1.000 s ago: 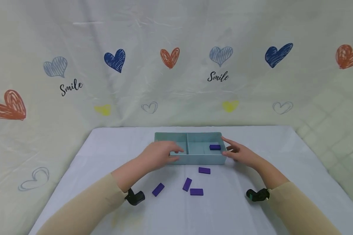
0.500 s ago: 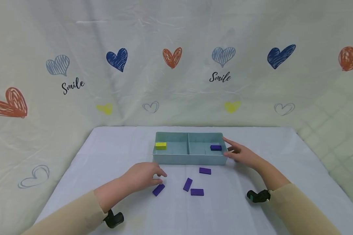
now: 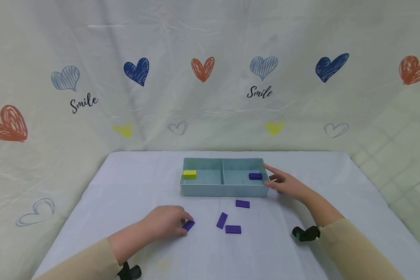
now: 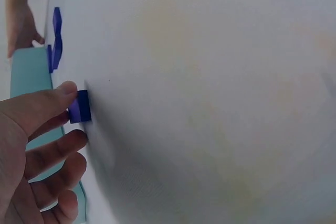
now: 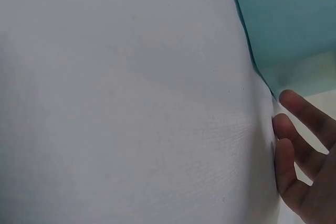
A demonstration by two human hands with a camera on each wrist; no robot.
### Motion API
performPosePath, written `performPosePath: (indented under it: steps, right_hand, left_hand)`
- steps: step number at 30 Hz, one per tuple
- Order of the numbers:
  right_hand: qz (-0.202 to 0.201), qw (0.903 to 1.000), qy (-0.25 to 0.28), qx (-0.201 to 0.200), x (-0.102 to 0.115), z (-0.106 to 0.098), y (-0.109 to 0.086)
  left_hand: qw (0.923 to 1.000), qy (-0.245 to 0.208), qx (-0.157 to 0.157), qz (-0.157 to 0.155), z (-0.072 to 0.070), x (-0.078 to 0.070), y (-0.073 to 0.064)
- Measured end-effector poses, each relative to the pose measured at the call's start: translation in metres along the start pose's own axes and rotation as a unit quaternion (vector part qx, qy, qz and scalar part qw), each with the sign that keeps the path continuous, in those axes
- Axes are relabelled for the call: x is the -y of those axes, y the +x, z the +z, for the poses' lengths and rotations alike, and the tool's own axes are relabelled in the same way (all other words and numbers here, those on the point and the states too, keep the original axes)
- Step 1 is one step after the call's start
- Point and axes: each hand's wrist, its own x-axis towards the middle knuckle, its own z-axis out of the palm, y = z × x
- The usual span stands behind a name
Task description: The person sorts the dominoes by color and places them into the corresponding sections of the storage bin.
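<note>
My left hand (image 3: 165,221) is low over the table at front left, thumb and index finger pinching a purple block (image 3: 188,225). In the left wrist view the thumb lies at one side of that block (image 4: 80,107), and the other fingers curve loosely below. At the right end of the light blue two-compartment box (image 3: 224,190), my right hand (image 3: 288,184) rests with spread fingers, its fingertips at the end wall. A yellow block (image 3: 189,174) lies in the left compartment and a purple one, the boxed block (image 3: 255,176), in the right.
In front of the box lie three more purple blocks: a near block (image 3: 233,229), a slanted block (image 3: 222,220) and a block close to the box (image 3: 242,203). A white cloth covers the table (image 3: 266,252). Behind it hangs a heart-patterned sheet (image 3: 210,105).
My left hand has come out of the box's left compartment, exposing the yellow block there, and moved down to the leftmost purple block. The right hand has stayed at the box's end.
</note>
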Motion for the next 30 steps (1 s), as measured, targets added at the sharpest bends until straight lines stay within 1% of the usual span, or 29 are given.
performPosePath:
  steps: [4,8,14,19,22,26,30]
  right_hand:
    - [0.003,1.0,0.003,0.002,0.001,0.001,0.001]
    - [0.005,1.0,0.0,0.002,0.0,0.001,0.001]
    - [0.007,1.0,-0.001,0.0,0.001,0.0,0.001]
    - [0.007,1.0,-0.003,0.001,0.002,0.0,0.0]
    - [0.011,0.9999,-0.005,0.001,0.003,0.0,-0.001]
    - [0.014,0.9999,-0.006,0.001,0.004,0.0,-0.001]
    - [0.011,0.9999,-0.008,-0.001,0.005,0.0,0.0]
  left_hand:
    - [0.9999,0.005,0.008,0.005,0.002,0.002,0.0]
    - [0.9996,0.014,0.01,0.02,0.001,0.004,-0.001]
    - [0.9979,0.04,0.002,0.051,-0.002,0.004,-0.003]
    - [0.9954,0.065,-0.014,0.068,-0.003,0.006,-0.005]
    - [0.9946,0.075,-0.022,0.068,-0.003,0.008,-0.006]
    - [0.9954,0.073,-0.025,0.058,-0.002,0.011,-0.005]
    - [0.9952,0.071,-0.03,0.061,0.0,0.012,-0.006]
